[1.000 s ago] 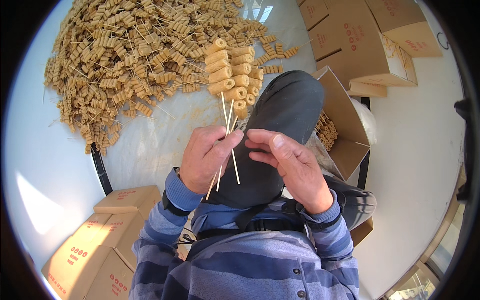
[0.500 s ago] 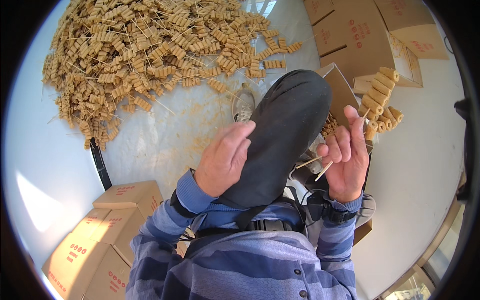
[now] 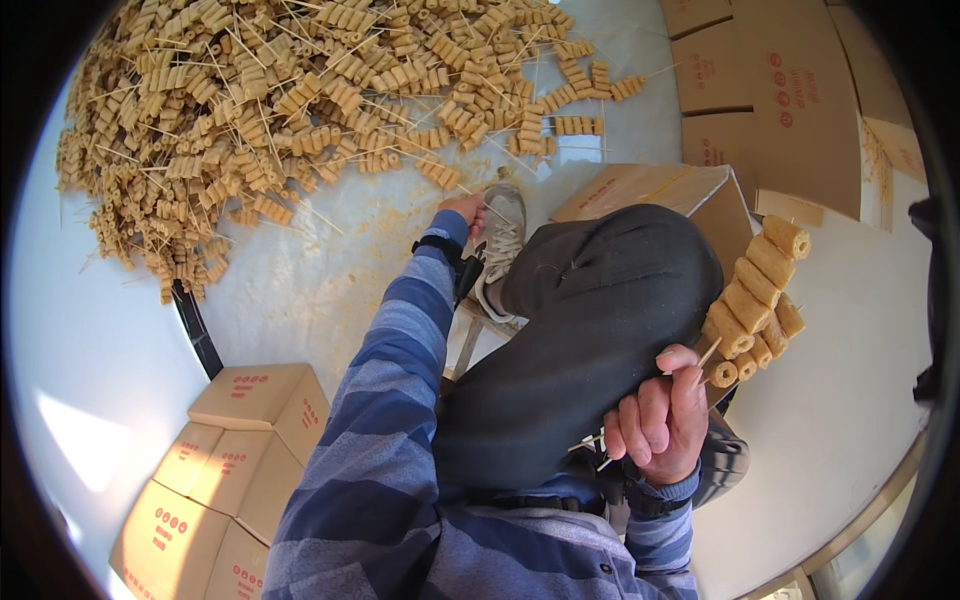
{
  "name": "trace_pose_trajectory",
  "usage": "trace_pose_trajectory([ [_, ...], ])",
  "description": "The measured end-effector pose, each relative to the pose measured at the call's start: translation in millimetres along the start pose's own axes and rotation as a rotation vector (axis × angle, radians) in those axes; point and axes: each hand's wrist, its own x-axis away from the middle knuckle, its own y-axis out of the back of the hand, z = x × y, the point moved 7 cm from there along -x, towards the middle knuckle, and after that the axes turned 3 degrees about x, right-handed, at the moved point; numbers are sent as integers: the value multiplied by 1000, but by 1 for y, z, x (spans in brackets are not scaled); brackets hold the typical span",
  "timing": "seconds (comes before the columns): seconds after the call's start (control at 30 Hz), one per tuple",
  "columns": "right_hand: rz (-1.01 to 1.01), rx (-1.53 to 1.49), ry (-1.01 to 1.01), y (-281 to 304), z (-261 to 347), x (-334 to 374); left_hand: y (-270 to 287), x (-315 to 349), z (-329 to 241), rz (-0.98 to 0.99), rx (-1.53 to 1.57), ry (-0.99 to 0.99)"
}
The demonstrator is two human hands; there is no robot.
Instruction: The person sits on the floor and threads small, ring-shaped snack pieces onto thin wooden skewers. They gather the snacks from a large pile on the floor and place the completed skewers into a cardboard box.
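My left hand [image 3: 465, 210] reaches far forward to the near edge of a large pile of skewers [image 3: 290, 100]. Each skewer is a row of tan rolled pieces on a thin wooden stick. The fingers are closed at the stick of one skewer [image 3: 438, 172] lying at that edge; the arm partly hides the grip. Over on the right, my right hand [image 3: 655, 415] is wrapped round the sticks of several skewers [image 3: 755, 290]. Their rolled pieces point up and away, and bare stick ends poke out below the fist.
An open cardboard box [image 3: 720, 205] stands beyond my bent knee [image 3: 620, 270]. More boxes [image 3: 800, 90] are stacked at the far right, others [image 3: 250, 400] at the lower left. My shoe [image 3: 503, 235] rests by the pile on a crumb-strewn pale sheet [image 3: 330, 270].
My left hand has moved forward from above my lap to the pile's edge. My right hand, still gripping its skewers, sits lower in view. The view has shifted, showing more of the open box.
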Motion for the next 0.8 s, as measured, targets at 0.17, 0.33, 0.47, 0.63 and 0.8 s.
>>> trace_pose_trajectory([
  [0.17, 43, -14, 4, -5, -3, -5, 7, 18, 35, 149, 352, 10],
  [0.33, 48, 10, 0, -8, -6, -4, 60, 58, 26, -57, 634, -418],
  [0.47, 21, 17, 11, -7, -7, 0, 81, 40, -35, -125, 679, -588],
  [0.63, 24, 35, 19, -6, -11, 4, 81, -1, -76, -171, 668, -445],
  [0.8, 52, 27, 18, -5, -13, 4, 85, -21, -75, -185, 674, -352],
])
